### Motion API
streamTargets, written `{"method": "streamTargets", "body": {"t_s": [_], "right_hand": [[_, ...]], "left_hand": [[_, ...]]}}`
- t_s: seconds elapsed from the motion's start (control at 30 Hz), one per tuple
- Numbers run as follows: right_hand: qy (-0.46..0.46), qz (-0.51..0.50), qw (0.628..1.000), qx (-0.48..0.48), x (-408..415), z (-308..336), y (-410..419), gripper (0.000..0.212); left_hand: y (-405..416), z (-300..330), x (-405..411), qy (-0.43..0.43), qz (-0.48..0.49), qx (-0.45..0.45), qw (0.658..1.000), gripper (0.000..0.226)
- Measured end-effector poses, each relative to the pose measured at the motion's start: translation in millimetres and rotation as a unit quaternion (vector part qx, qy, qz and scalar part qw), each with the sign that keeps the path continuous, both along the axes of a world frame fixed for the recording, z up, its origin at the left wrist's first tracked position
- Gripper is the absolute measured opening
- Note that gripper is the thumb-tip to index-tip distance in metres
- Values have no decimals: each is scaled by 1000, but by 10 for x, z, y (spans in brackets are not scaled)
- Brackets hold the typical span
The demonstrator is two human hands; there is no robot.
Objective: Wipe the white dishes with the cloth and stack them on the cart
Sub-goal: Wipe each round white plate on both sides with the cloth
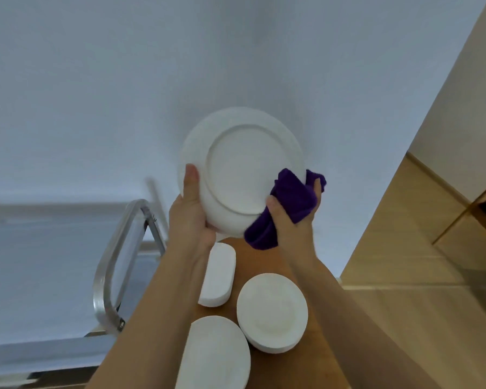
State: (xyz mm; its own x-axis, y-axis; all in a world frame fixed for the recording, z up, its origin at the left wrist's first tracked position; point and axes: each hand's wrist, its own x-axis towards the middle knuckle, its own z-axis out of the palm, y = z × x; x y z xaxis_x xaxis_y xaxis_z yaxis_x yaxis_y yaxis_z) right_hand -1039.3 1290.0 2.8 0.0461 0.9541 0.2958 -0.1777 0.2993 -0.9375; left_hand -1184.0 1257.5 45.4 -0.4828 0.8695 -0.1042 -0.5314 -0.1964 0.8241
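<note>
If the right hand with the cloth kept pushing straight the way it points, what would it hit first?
The right hand points up and away; its purple cloth already wraps the plate rim. Beyond that only the white wall shows, though depth is unclear.

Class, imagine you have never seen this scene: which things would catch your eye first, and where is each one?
First, the round white plate held up at centre, underside toward the camera, gripped at its left edge by the left hand. Next, the purple cloth bunched in the right hand against the plate's lower right rim. Below, more white dishes sit on a wooden surface.
</note>
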Motion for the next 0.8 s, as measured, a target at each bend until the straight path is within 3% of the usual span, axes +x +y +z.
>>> {"method": "streamTargets", "body": {"t_s": [0.07,0.17,0.33,0.43,0.53,0.67,0.8], "right_hand": [[62,-50,997,-18,-211,-51,-69,101],[70,-65,995,-39,-327,-126,-85,106],[19,0,999,-36,-95,-163,-141,95],[-97,-32,992,75,53,73,-29,94],[-243,-42,954,170,14,210,91,90],[-305,-45,929,204,-52,208,151,87],[-342,41,917,199,-195,130,-27,85]], "left_hand": [[11,14,125,-22,11,17,1000,55],[-4,4,178,-36,38,3,999,46],[-97,-54,-23,71,104,-18,992,33],[-178,-88,20,155,75,-38,984,49],[-192,-91,136,183,68,-44,980,55],[-203,-119,197,156,76,-49,984,41],[-219,-221,261,152,78,-93,981,40]]}}
